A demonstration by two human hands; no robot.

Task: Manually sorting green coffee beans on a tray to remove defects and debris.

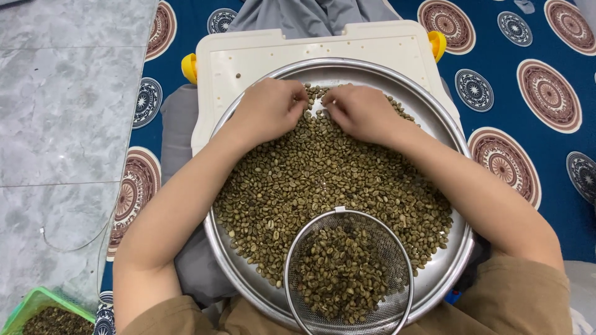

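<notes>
A wide round metal tray [448,127] rests on a cream plastic board [261,56] and holds a thick layer of greenish raw coffee beans [323,180]. My left hand [268,108] and my right hand [360,111] lie side by side on the far part of the bean pile, fingers curled down into the beans, fingertips close together. Whether either pinches a bean is hidden. A small wire mesh sieve [397,254] with more beans sits on the tray's near side.
A blue mat with round patterns [534,93] lies under the board. Grey tiled floor [62,93] spreads to the left. A green basket of beans [37,313] stands at the bottom left corner. Grey cloth [304,15] lies beyond the board.
</notes>
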